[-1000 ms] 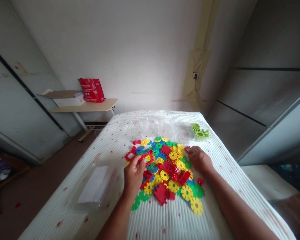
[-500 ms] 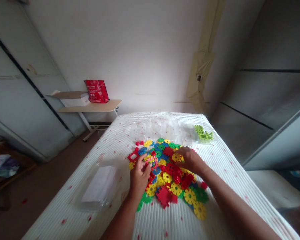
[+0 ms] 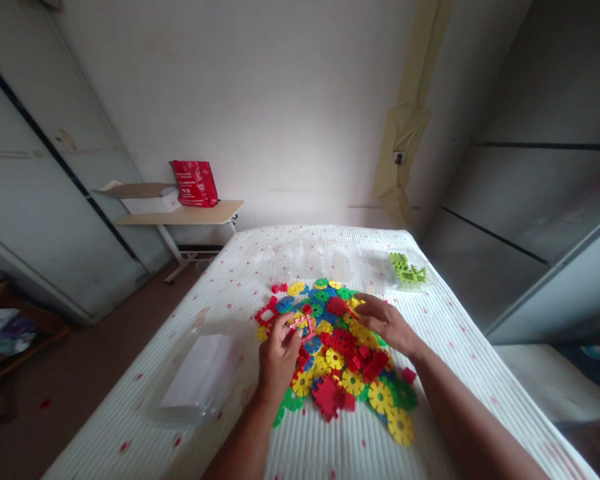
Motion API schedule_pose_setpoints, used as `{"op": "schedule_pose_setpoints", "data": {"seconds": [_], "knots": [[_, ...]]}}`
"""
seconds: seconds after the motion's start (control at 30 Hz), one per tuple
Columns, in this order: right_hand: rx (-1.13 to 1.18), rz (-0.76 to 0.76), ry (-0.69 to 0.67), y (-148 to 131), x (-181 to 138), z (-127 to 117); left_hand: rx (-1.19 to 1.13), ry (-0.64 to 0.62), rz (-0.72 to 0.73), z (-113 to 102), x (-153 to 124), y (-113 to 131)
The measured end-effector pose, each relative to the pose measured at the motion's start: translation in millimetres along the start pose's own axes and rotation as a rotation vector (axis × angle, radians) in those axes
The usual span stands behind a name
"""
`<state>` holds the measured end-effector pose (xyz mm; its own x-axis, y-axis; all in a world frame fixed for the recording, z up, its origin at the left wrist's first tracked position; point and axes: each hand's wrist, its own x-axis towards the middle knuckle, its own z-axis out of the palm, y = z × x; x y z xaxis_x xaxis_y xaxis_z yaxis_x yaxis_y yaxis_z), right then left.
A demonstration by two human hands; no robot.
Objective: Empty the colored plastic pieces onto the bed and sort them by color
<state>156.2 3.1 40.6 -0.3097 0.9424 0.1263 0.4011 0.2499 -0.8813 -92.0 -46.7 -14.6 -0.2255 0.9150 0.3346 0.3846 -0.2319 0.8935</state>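
A mixed heap of plastic building pieces lies on the white quilted cover, with notched yellow discs (image 3: 381, 397), green and blue ones, and red square blocks (image 3: 330, 398). Over its left side, my left hand (image 3: 279, 350) pinches a red open square frame block (image 3: 306, 327) between thumb and fingers. My right hand (image 3: 386, 322) is at the heap's upper right, fingers apart, their tips beside a flat red block (image 3: 337, 306) and some yellow discs. Whether those fingertips touch a piece is hard to make out.
Clear plastic trays (image 3: 325, 259) line the far side; the right one holds light green blocks (image 3: 408, 268). A clear package with white paper (image 3: 200, 373) lies at left. Beyond stands a small table (image 3: 200, 212) with a red bag (image 3: 194, 183) and a box (image 3: 150, 200).
My right hand's fingers have spread, and the yellow disc by its fingertips has shifted among the other pieces. The left hand keeps its frame block, tilted slightly differently.
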Motion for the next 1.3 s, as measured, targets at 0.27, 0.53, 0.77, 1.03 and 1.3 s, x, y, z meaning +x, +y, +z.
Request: {"op": "schedule_pose_setpoints", "data": {"seconds": [0.27,0.53,0.77,1.03,1.3], "knots": [[0.774,0.484,-0.101,2,1,5,0.154,0.010,0.231,2,2,1],[0.600,0.263,-0.051,-14,0,16,0.048,-0.039,0.065,5,-2,10],[0.065,-0.226,0.054,-30,-6,45,-0.426,-0.254,-0.309,5,2,25],[-0.350,-0.602,-0.033,-17,-5,53,-0.627,-0.317,-0.448,1,4,15],[-0.349,-0.675,-0.055,-21,-7,57,-0.671,-0.315,-0.411,0,2,21]]}}
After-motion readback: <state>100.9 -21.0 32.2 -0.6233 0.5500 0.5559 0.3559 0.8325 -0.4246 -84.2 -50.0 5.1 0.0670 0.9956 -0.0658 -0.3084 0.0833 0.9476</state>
